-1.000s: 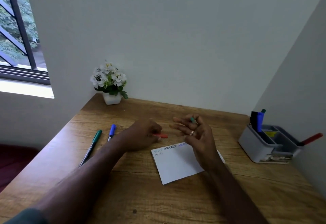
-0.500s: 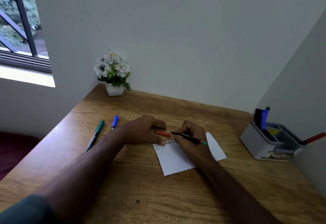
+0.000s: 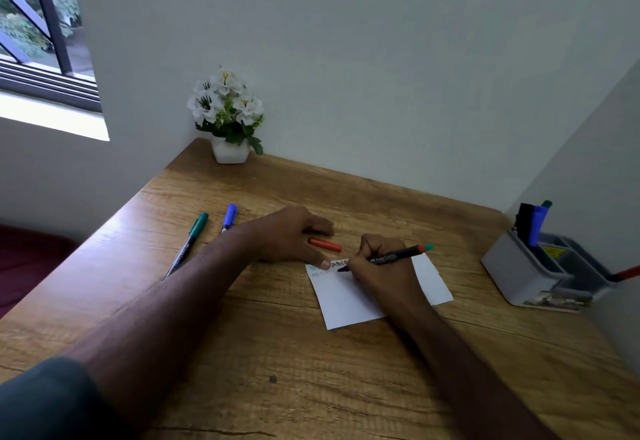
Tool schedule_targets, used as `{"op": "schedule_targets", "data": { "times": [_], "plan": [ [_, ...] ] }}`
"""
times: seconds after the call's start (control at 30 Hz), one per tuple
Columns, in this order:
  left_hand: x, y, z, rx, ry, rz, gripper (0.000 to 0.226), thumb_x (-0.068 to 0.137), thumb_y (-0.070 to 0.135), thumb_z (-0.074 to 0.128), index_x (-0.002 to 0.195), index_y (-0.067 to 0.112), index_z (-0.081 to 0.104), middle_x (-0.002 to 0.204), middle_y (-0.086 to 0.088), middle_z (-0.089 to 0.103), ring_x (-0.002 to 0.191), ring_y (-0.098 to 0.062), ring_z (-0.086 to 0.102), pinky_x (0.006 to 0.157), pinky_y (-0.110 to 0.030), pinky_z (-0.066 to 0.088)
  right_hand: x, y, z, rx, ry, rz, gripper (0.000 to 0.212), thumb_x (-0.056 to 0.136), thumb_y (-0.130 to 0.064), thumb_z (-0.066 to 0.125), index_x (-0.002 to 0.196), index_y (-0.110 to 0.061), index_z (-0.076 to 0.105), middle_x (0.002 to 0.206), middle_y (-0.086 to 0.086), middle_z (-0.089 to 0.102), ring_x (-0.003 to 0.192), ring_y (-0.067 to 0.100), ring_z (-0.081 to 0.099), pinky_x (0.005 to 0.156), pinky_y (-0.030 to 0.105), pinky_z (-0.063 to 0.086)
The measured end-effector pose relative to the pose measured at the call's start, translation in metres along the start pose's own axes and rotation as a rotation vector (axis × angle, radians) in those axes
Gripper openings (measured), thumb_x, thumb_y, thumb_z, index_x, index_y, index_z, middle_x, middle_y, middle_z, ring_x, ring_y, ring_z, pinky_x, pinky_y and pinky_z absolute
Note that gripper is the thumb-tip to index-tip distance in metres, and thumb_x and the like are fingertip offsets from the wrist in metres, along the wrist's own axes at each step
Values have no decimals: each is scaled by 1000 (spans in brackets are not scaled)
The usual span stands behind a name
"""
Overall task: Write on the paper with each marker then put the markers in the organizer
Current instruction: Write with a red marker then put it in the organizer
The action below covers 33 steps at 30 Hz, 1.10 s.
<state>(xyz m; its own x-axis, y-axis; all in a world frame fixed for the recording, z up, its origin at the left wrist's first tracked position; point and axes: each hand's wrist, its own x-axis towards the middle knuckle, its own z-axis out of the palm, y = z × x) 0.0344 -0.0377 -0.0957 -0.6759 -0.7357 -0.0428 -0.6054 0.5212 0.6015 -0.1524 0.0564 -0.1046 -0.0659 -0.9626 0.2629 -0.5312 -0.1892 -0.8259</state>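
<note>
Organizer (image 3: 519, 273) at 3 o'clock on the desk (image 3: 277, 353) looks like rigid plastic, already holding a few markers, while the paper (image 3: 349, 297) at centre is thin and slidey, so the left hand (image 3: 291, 235) lies open and flat with its thumb pinning the top-left corner. Right hand (image 3: 381, 266) is curled in a writing grip around the light, stiff marker (image 3: 388, 258) low on the barrel, tip down on the sheet. Its orange cap (image 3: 325, 245) sits loose at 12 o'clock of the paper, and the green marker (image 3: 188, 242) and blue marker (image 3: 229, 217) wait at 9 o'clock, best pinched mid-barrel I'd guess.
</note>
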Motion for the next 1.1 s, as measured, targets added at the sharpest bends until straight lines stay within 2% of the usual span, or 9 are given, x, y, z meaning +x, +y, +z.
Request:
{"op": "schedule_targets", "data": {
  "times": [0.17, 0.63, 0.8, 1.1],
  "plan": [
    [0, 2, 0, -3, -3, -5, 73, 80, 42, 74, 144, 26, 43, 152, 8, 38, 139, -13, 33, 103, -23, 21, 1, 1, 2, -25, 3, 25, 34, 78, -9, 65, 51, -24, 52, 55, -7, 58, 58, 6, 53, 51, 21, 41],
    [-2, 3, 0, -8, -12, -13, 72, 80, 43, 74, 143, 26, 44, 152, 8, 39, 140, -13, 32, 103, -23, 20, 2, 0, 6, -52, 3, 22, 32, 80, -10, 67, 54, -22, 53, 55, -11, 58, 56, 0, 53, 50, 15, 40],
    [-2, 3, -1, -11, -19, -15, 73, 80, 43, 74, 144, 25, 43, 153, 7, 37, 141, -13, 32, 105, -24, 20, 1, 0, 4, -31, 9, 11, 36, 79, -6, 66, 52, -21, 47, 52, -10, 51, 55, 3, 46, 50, 20, 37],
    [-2, 4, 0, -4, -14, -12, 72, 80, 43, 74, 143, 26, 44, 153, 7, 38, 140, -12, 32, 103, -23, 21, 1, -1, 5, -51, 11, 40, 33, 80, -12, 67, 54, -23, 51, 54, -9, 57, 55, 0, 50, 50, 18, 39]
  ]
}}
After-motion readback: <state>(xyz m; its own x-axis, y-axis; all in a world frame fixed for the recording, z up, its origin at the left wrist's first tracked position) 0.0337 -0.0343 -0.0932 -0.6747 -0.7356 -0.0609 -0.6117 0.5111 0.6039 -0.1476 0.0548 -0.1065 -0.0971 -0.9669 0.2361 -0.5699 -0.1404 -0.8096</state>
